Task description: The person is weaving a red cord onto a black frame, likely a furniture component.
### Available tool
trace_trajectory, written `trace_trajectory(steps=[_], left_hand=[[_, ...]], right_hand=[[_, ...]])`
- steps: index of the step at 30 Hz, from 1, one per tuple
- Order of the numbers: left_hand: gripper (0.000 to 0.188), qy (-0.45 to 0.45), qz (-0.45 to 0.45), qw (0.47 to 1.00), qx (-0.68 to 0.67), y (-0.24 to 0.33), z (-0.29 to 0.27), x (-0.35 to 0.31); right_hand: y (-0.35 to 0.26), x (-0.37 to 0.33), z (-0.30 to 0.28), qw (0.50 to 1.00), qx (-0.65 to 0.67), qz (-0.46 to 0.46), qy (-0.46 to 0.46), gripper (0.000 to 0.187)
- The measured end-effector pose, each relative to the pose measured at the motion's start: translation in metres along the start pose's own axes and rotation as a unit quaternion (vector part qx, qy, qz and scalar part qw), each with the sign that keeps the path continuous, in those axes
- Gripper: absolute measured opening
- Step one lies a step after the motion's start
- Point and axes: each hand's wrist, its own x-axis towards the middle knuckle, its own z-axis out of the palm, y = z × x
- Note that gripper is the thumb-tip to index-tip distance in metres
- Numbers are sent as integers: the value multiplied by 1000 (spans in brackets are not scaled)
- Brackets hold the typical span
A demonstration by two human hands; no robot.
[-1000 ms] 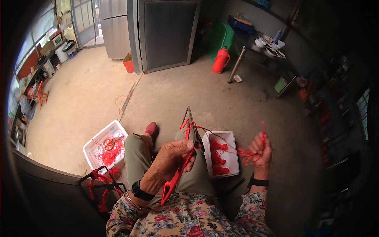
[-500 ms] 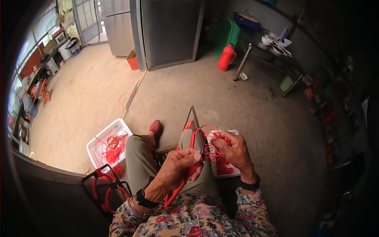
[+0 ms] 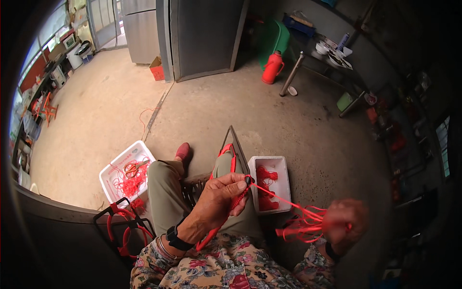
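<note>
With my left hand [image 3: 219,200], in the head view, I grip the dark frame [image 3: 240,151] over my right thigh. My right hand [image 3: 344,222], though blurred, seems closed on bunched red cord [image 3: 276,195]. Half a second ago it was beside the left; now it is well apart and one strand runs taut, probably tightening at the frame.

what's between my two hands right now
In the head view, red cord runs from beside your left hand to your blurred right hand, with a white box behind.
</note>
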Motion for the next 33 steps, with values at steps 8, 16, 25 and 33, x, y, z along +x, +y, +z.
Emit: trace_trajectory(steps=[8, 16, 25, 33], left_hand=[[24, -63, 9, 998, -28, -12, -3, 3], [22, -50, 53, 997, 29, -24, 9, 4], [23, -38, 133, 990, 13, -32, -6, -8], [33, -92, -30, 995, -1, -5, -3, -3]], right_hand=[[-18, 6, 12, 983, 67, 38, 169, 14], [-47, 17, 52, 803, 532, -105, -247, 13], [-75, 10, 109, 771, 564, -100, -278, 18], [-72, 8, 108, 742, 596, -68, -300, 18]])
